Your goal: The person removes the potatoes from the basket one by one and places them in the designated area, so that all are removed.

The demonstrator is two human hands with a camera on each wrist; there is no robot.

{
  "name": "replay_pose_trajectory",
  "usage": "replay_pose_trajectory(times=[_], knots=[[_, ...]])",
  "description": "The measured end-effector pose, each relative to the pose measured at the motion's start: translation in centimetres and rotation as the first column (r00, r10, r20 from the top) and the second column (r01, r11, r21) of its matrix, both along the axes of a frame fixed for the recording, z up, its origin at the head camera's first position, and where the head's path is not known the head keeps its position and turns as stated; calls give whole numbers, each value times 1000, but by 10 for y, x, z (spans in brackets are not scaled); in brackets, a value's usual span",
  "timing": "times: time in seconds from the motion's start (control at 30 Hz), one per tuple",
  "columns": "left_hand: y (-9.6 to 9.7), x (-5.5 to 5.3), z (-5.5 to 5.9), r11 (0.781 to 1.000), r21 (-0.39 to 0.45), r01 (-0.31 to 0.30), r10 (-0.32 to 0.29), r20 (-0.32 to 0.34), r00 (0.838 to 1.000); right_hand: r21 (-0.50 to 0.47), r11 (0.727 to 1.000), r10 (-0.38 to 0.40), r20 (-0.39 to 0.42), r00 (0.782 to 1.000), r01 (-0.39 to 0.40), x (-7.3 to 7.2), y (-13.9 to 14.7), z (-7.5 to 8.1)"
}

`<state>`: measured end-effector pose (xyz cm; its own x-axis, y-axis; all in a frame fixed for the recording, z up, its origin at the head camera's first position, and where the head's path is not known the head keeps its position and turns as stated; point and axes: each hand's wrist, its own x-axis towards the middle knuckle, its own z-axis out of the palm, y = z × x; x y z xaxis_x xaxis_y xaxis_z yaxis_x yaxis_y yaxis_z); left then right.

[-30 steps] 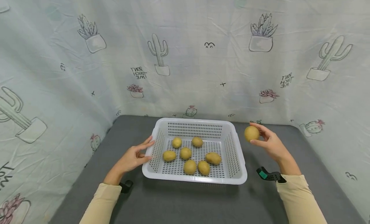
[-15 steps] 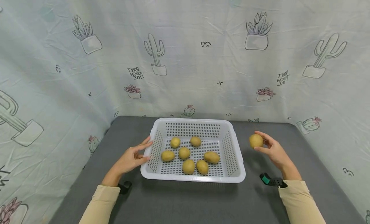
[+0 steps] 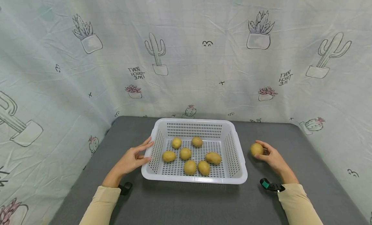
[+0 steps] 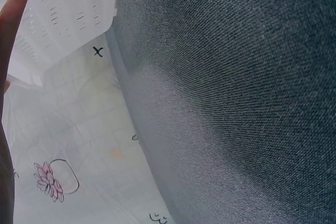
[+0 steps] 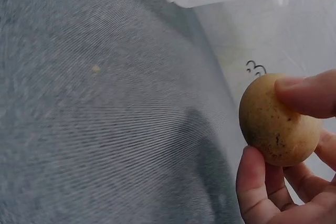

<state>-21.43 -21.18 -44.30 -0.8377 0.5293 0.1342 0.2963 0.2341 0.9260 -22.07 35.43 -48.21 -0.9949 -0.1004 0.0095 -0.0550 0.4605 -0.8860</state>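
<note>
My right hand (image 3: 274, 158) holds a round yellow-brown potato (image 3: 257, 149) between thumb and fingers, to the right of the white plastic basket (image 3: 242, 168). In the right wrist view the thumb presses one side of the speckled potato (image 5: 281, 124) and the fingertips support the other. My left hand (image 3: 128, 161) rests at the basket's left rim with its fingers fairly straight and spread, touching the edge. Several potatoes lie apart on the basket's slotted floor, among them an oblong potato (image 3: 213, 158) at the right. The left wrist view catches one finger (image 4: 13, 11) beside the basket wall.
A dark grey cloth-covered table (image 3: 191, 205) lies under everything. Behind and at both sides hangs a pale curtain (image 3: 186, 57) printed with cacti and succulents. Black straps sit at both wrists, and the right strap (image 3: 270, 185) has a green patch.
My right hand has brought the potato down and slightly toward me, close over the table right of the basket. The left hand stays at the rim, and the basket's potatoes keep their places.
</note>
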Motion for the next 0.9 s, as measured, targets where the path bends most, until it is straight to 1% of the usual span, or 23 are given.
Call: replay_pose_trajectory(times=[0.17,0.33,0.47,0.63,0.9], knots=[[0,0,0,1000,-3,-1,1,1,1000,83,997,-4,28,1000,2,-3,-3,-1],[-1,0,-2,1000,-3,3,-3,-5,1000,152,988,-3,34,999,-2,-10,-7,-1],[-2,0,-2,1000,3,4,-3,-9,1000,155,988,7,37,999,-13,-15,-11,-1],[-1,-1,0,1000,1,8,-8,-19,1000,161,987,13,41,999,-20,-15,-16,1],[0,-1,1,1000,9,21,-21,-9,1000,183,983,16,84,996,-31,-18,-17,2]])
